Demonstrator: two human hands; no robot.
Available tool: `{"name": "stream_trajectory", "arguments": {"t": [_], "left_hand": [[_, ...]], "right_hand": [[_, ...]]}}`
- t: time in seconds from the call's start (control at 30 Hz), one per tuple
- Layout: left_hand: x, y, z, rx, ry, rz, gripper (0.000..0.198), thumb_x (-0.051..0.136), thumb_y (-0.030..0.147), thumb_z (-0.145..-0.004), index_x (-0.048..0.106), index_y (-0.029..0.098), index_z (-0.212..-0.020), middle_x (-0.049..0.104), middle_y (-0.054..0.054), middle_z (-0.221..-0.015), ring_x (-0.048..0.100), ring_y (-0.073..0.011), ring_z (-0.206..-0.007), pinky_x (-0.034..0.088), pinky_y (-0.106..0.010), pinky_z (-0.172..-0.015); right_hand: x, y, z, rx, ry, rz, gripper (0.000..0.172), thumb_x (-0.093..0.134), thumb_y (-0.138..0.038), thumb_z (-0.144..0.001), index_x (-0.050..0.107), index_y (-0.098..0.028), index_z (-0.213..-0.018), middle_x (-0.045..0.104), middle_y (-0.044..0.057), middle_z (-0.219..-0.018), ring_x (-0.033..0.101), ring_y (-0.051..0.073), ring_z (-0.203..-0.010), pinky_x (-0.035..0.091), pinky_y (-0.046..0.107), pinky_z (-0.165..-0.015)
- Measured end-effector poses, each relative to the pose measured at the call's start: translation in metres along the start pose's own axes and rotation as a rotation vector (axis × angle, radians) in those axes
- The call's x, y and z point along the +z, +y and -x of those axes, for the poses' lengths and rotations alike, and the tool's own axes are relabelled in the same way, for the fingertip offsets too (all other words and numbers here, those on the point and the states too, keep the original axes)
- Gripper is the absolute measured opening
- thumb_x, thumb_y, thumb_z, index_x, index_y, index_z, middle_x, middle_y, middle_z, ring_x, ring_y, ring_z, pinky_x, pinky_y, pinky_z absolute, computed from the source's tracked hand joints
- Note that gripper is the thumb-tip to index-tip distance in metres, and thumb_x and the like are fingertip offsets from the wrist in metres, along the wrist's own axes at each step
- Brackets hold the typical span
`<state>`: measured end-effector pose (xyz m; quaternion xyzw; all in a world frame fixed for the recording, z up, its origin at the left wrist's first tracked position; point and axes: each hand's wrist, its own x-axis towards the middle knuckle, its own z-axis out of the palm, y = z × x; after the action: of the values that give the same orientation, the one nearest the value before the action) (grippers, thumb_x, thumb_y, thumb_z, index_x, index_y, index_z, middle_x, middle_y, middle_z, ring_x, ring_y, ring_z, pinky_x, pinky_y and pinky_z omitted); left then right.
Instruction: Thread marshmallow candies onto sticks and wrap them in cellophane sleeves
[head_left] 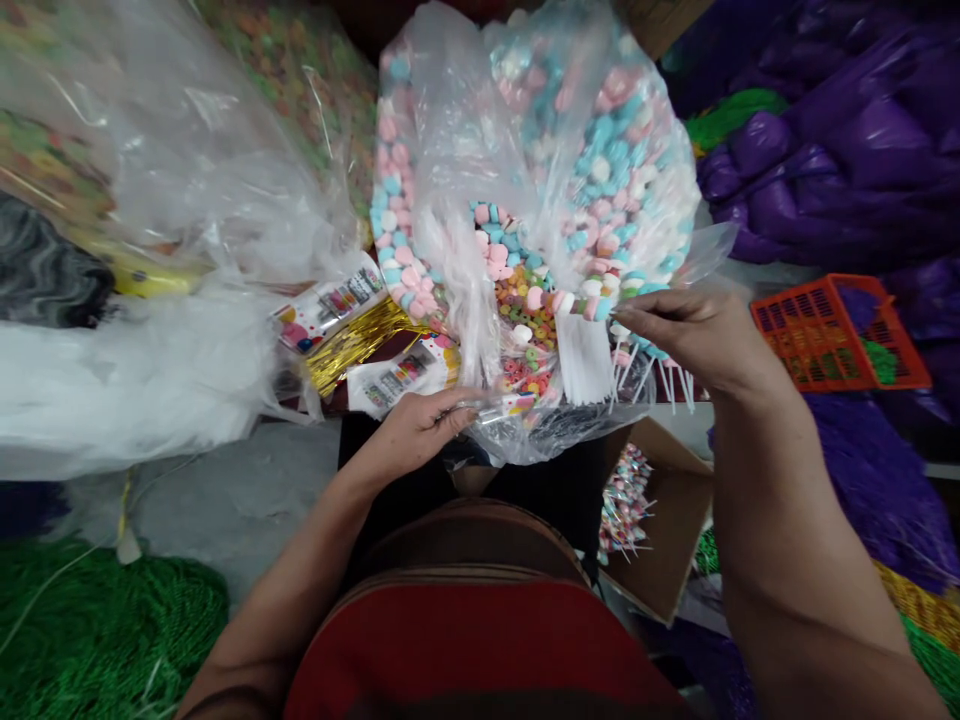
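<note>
A big clear plastic bag (pixel 540 140) full of pink, blue and white marshmallow candies stands in front of me, with small ring-shaped candies (pixel 525 330) and white sticks (pixel 585 370) at its near side. My right hand (pixel 682 335) is closed in a pinch on a skewer of marshmallows (pixel 577 300) held level at the bag's mouth. My left hand (pixel 420 425) is closed on a small clear printed packet (pixel 499 408) at the bag's lower edge.
Printed packets and gold twist ties (pixel 352 345) lie left of the bag. Large clear and white bags (pixel 150 300) fill the left. An orange crate (pixel 832 335) and purple bags (pixel 840 150) are at right. A cardboard box (pixel 660 520) of finished candy sticks sits below. Green material (pixel 97 630) lies at lower left.
</note>
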<state>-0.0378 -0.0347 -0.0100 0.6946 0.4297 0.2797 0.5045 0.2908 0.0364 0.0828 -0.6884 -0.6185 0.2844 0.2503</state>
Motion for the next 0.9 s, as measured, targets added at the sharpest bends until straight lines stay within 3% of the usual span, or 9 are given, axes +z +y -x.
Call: {"name": "stream_trajectory", "arguments": {"t": [0.13, 0.27, 0.37, 0.47, 0.57, 0.63, 0.7, 0.8, 0.9], "left_hand": [[0.0, 0.02, -0.015, 0.151, 0.022, -0.142, 0.033, 0.049, 0.036, -0.099, 0.07, 0.018, -0.08, 0.071, -0.002, -0.079, 0.064, -0.014, -0.074, 0.048, -0.025, -0.07], [0.005, 0.037, -0.044, 0.171, 0.078, -0.227, 0.023, 0.047, 0.015, -0.088, 0.069, 0.019, -0.089, 0.073, -0.003, -0.089, 0.066, -0.015, -0.084, 0.049, -0.027, -0.076], [0.009, 0.044, -0.067, 0.181, 0.027, -0.188, 0.028, 0.044, 0.007, -0.076, 0.069, 0.019, -0.077, 0.072, -0.001, -0.084, 0.067, -0.0142, -0.082, 0.05, -0.027, -0.079], [0.012, 0.05, -0.088, 0.086, 0.062, -0.161, 0.027, 0.044, 0.01, -0.075, 0.069, 0.019, -0.068, 0.068, 0.0, -0.071, 0.063, -0.014, -0.072, 0.048, -0.027, -0.073], [0.016, 0.056, -0.108, -0.078, 0.159, -0.343, 0.028, 0.048, 0.021, -0.088, 0.072, 0.017, -0.075, 0.065, -0.003, -0.067, 0.061, -0.0177, -0.069, 0.045, -0.03, -0.069], [0.021, 0.058, -0.121, -0.151, 0.179, -0.58, 0.031, 0.051, 0.035, -0.094, 0.074, 0.016, -0.085, 0.067, -0.006, -0.071, 0.064, -0.0221, -0.073, 0.044, -0.033, -0.07], [0.027, 0.06, -0.132, -0.176, 0.106, -0.783, 0.034, 0.054, 0.044, -0.096, 0.075, 0.016, -0.098, 0.071, -0.01, -0.082, 0.068, -0.0268, -0.083, 0.045, -0.035, -0.073], [0.033, 0.06, -0.143, -0.17, -0.063, -0.937, 0.033, 0.054, 0.039, -0.099, 0.075, 0.016, -0.109, 0.073, -0.014, -0.107, 0.07, -0.0306, -0.097, 0.047, -0.036, -0.075], [0.034, 0.058, -0.144, -0.182, -0.104, -0.968, 0.033, 0.052, 0.035, -0.1, 0.077, 0.015, -0.108, 0.07, -0.014, -0.119, 0.07, -0.0298, -0.102, 0.048, -0.035, -0.077]], "right_hand": [[-0.006, 0.011, 0.008, 0.077, 0.03, 0.015, 0.025, 0.077, -0.041, -0.072, 0.083, -0.019, -0.083, 0.08, 0.007, -0.086, 0.065, 0.017, -0.074, 0.052, 0.036, -0.078], [-0.007, 0.021, 0.014, 0.083, 0.062, -0.002, 0.024, 0.076, -0.04, -0.075, 0.082, -0.018, -0.083, 0.078, 0.007, -0.084, 0.062, 0.014, -0.07, 0.049, 0.034, -0.074], [-0.008, 0.032, 0.018, 0.041, 0.088, -0.06, 0.025, 0.075, -0.04, -0.076, 0.082, -0.017, -0.083, 0.076, 0.007, -0.079, 0.057, 0.012, -0.066, 0.045, 0.032, -0.066], [-0.009, 0.044, 0.022, 0.009, 0.109, -0.081, 0.024, 0.075, -0.039, -0.077, 0.083, -0.017, -0.084, 0.076, 0.007, -0.08, 0.056, 0.012, -0.066, 0.044, 0.032, -0.065], [-0.009, 0.051, 0.025, -0.007, 0.099, -0.099, 0.02, 0.074, -0.037, -0.078, 0.081, -0.018, -0.08, 0.075, 0.005, -0.077, 0.055, 0.011, -0.065, 0.044, 0.031, -0.066], [-0.007, 0.052, 0.026, -0.018, 0.093, -0.114, 0.019, 0.073, -0.036, -0.079, 0.08, -0.019, -0.075, 0.074, 0.003, -0.075, 0.055, 0.011, -0.065, 0.043, 0.031, -0.066], [-0.005, 0.052, 0.027, -0.016, 0.093, -0.143, 0.019, 0.073, -0.036, -0.079, 0.079, -0.019, -0.074, 0.072, 0.002, -0.073, 0.054, 0.011, -0.064, 0.042, 0.03, -0.065], [-0.003, 0.051, 0.028, -0.014, 0.096, -0.185, 0.018, 0.073, -0.036, -0.079, 0.079, -0.019, -0.077, 0.071, 0.001, -0.072, 0.05, 0.01, -0.062, 0.042, 0.029, -0.062], [-0.004, 0.051, 0.03, -0.02, 0.087, -0.179, 0.019, 0.073, -0.036, -0.08, 0.079, -0.019, -0.078, 0.069, 0.001, -0.07, 0.05, 0.01, -0.061, 0.041, 0.028, -0.059]]}}
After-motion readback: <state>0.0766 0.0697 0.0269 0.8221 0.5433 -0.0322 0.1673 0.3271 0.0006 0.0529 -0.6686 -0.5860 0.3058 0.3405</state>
